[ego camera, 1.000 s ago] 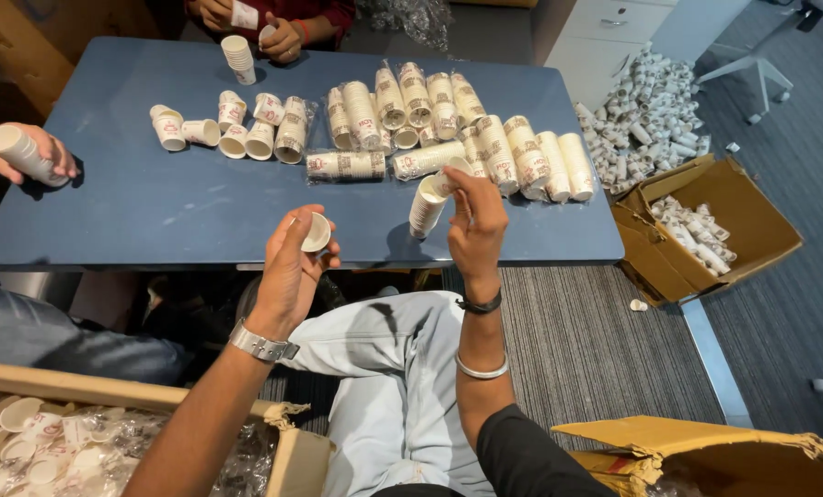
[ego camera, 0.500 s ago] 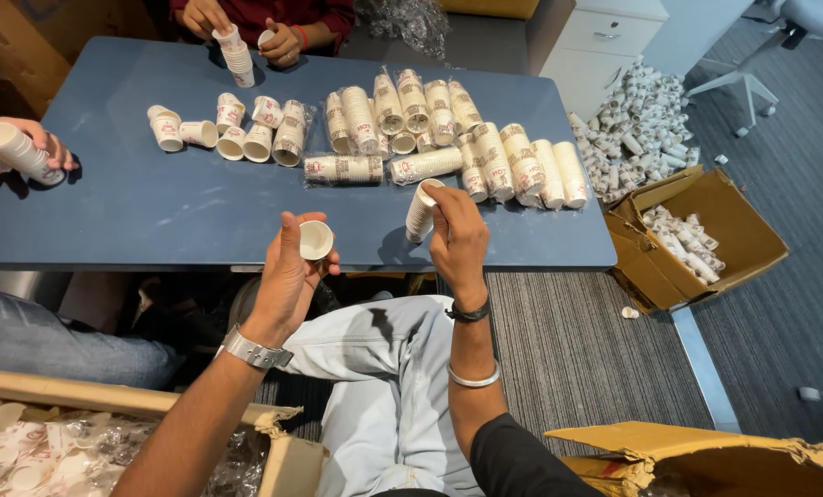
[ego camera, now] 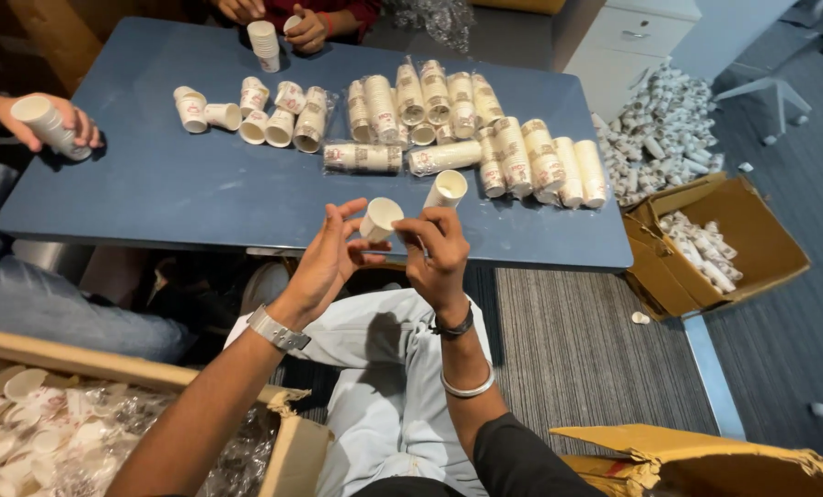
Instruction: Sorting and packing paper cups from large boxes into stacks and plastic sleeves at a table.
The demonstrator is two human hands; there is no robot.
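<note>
My left hand (ego camera: 324,260) holds a small white paper cup (ego camera: 380,219) by its base, its open mouth facing up toward me. My right hand (ego camera: 437,256) sits just right of it, fingers curled around the lower end of a short stack of paper cups (ego camera: 446,191) whose open mouth points up over the edge of the blue table (ego camera: 200,198). The two hands are close together, almost touching, above my lap in light trousers.
Several wrapped sleeves of paper cups (ego camera: 485,138) and loose cups (ego camera: 246,110) lie across the table. Another person's hand (ego camera: 57,124) at left holds a cup stack; a person's hands (ego camera: 306,28) work at the far side. Open cardboard boxes of cups (ego camera: 706,239) stand right and lower left (ego camera: 43,433).
My two hands came together; the single cup in my left hand rose and moved right toward the stack in my right hand. The view shifted slightly.
</note>
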